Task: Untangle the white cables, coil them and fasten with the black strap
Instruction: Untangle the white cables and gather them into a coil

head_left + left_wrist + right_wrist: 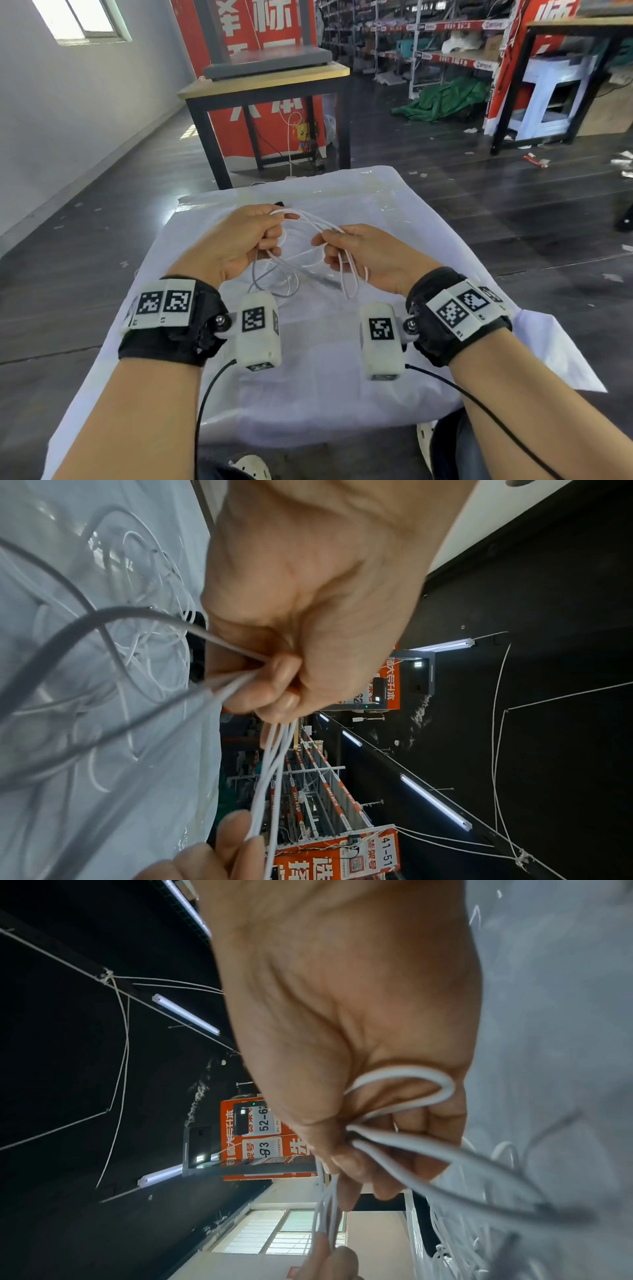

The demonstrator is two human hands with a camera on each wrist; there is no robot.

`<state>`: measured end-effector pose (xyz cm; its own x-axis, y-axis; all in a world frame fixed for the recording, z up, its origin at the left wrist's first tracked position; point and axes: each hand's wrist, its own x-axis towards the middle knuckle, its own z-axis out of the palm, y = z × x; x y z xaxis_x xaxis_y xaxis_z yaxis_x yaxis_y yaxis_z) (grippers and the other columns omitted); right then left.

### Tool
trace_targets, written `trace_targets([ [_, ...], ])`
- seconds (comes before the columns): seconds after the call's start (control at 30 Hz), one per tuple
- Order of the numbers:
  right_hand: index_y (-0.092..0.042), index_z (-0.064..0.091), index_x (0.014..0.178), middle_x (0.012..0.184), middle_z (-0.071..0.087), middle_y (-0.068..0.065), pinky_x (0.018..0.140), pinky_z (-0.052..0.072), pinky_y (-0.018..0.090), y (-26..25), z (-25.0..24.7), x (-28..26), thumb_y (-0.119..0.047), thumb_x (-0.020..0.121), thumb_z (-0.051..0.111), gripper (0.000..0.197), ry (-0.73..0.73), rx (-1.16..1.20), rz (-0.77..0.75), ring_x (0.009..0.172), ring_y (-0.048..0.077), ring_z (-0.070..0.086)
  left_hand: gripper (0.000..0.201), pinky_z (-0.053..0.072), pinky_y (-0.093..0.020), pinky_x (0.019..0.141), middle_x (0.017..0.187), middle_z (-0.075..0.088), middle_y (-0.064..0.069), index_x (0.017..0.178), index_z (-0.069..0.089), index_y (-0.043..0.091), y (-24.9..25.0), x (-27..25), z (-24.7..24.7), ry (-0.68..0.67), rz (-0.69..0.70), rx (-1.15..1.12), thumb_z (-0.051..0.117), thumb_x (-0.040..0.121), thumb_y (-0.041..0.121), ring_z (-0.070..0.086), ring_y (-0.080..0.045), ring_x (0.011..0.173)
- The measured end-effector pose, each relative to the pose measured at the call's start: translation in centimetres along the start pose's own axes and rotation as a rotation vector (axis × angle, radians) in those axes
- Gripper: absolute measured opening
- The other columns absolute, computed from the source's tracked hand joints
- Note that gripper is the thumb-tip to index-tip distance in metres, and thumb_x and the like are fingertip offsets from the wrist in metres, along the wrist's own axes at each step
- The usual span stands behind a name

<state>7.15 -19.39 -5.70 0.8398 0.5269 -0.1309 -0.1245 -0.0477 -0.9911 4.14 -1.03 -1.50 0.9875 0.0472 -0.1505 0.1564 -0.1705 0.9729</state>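
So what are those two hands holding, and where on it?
Both grip the white cables: the left hand pinches a bunch of strands at one side, the right hand clasps looped strands at the other, above the white cloth.

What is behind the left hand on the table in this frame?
A small black corner, probably the black strap, shows just beyond the left hand on the white cover. The hand, which grips the white cables, covers the rest, so its shape cannot be confirmed.

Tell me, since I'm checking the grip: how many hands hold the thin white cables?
2. The left hand grips one end of the thin white cables above the white cloth-covered table; the right hand grips the other end, opposite it.
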Motion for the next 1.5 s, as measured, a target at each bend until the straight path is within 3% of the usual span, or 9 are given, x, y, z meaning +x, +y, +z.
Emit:
trace_targets([
  [0.13,-0.005,0.060,0.093,0.053,0.038,-0.006,0.058,0.039,0.021,-0.3,-0.2,0.0,-0.019,0.102,0.044,0.023,-0.031,0.183,0.037,0.049,0.008,0.042,0.023,0.019,-0.015,0.037,0.057,0.029,0.004,0.102,0.068,0.009,0.1,0.1,-0.3,0.041,0.017,0.077,0.046,0.099,0.011,0.022,-0.005,0.043],
  [0.37,-0.007,0.060,0.088,0.057,0.030,-0.003,0.050,0.025,0.020,-0.6,-0.1,-0.1,-0.053,0.097,0.037,0.052,-0.115,0.192,0.087,0.045,0.008,0.022,0.026,0.017,-0.014,0.034,0.054,0.036,0.004,0.105,0.066,0.005,0.1,0.3,-0.6,0.058,0.006,-0.177,0.041,0.098,0.002,0.023,-0.004,0.039],
  [0.57,-0.005,0.065,0.099,0.064,0.034,-0.002,0.050,0.042,0.017,-0.3,-0.3,-0.1,-0.028,0.102,0.043,0.032,-0.147,0.139,0.079,0.054,0.009,0.039,0.025,0.012,-0.017,0.038,0.056,0.033,0.004,0.109,0.064,0.004,0.4,0.2,-1.0,0.075,-0.030,-0.262,0.042,0.096,0.003,0.021,-0.003,0.038],
  [0.7,0.000,0.065,0.110,0.064,0.043,-0.003,0.039,0.030,0.012,-0.4,-0.1,-0.1,-0.018,0.102,0.043,0.030,-0.156,0.182,0.110,0.050,0.005,0.040,0.025,0.011,-0.017,0.036,0.050,0.033,0.006,0.108,0.063,0.005,0.3,0.1,-1.1,0.078,-0.047,-0.344,0.043,0.095,0.002,0.020,-0.003,0.034],
  [0.93,-0.002,0.064,0.119,0.089,0.066,0.005,0.071,0.056,0.023,-0.3,0.1,-0.6,-0.026,0.098,0.050,0.034,-0.206,0.190,0.105,0.074,0.015,0.063,0.025,0.009,-0.018,0.035,0.045,0.028,0.007,0.100,0.066,0.004,0.7,0.0,-1.3,0.086,-0.031,-0.244,0.043,0.093,0.003,0.017,-0.002,0.032],
  [1.07,-0.007,0.061,0.116,0.105,0.063,0.006,0.093,0.053,0.037,-0.1,-0.2,-0.2,-0.016,0.092,0.061,0.026,-0.108,0.171,0.063,0.096,0.021,0.064,0.025,0.011,-0.016,0.032,0.045,0.029,0.007,0.096,0.066,0.005,0.7,-0.1,-1.2,0.093,-0.043,-0.216,0.042,0.093,0.003,0.017,-0.002,0.031],
  [1.23,-0.010,0.071,0.107,0.088,0.067,-0.009,0.067,0.044,0.008,0.4,-0.8,0.5,-0.018,0.089,0.066,0.021,0.163,-0.109,-0.045,0.079,0.003,0.055,0.024,0.011,-0.016,0.033,0.045,0.030,0.007,0.097,0.065,0.004,0.8,-0.2,-1.0,0.084,-0.044,-0.226,0.041,0.094,0.003,0.018,-0.002,0.032],
  [1.33,-0.005,0.071,0.105,0.073,0.065,-0.007,0.065,0.050,0.014,0.5,-0.8,0.5,-0.015,0.090,0.064,0.019,0.147,-0.032,-0.035,0.067,0.009,0.058,0.024,0.011,-0.015,0.032,0.045,0.030,0.007,0.095,0.065,0.005,0.9,-0.2,-0.8,0.092,-0.038,-0.230,0.041,0.095,0.004,0.018,-0.002,0.032],
  [1.5,-0.007,0.065,0.107,0.091,0.068,0.001,0.068,0.050,0.018,0.2,-0.2,0.2,-0.029,0.096,0.055,0.027,0.086,-0.018,0.004,0.079,0.011,0.064,0.025,0.013,-0.015,0.031,0.046,0.030,0.007,0.093,0.066,0.006,0.9,-0.1,-0.3,0.101,-0.011,-0.224,0.041,0.095,0.003,0.019,-0.003,0.033],
])
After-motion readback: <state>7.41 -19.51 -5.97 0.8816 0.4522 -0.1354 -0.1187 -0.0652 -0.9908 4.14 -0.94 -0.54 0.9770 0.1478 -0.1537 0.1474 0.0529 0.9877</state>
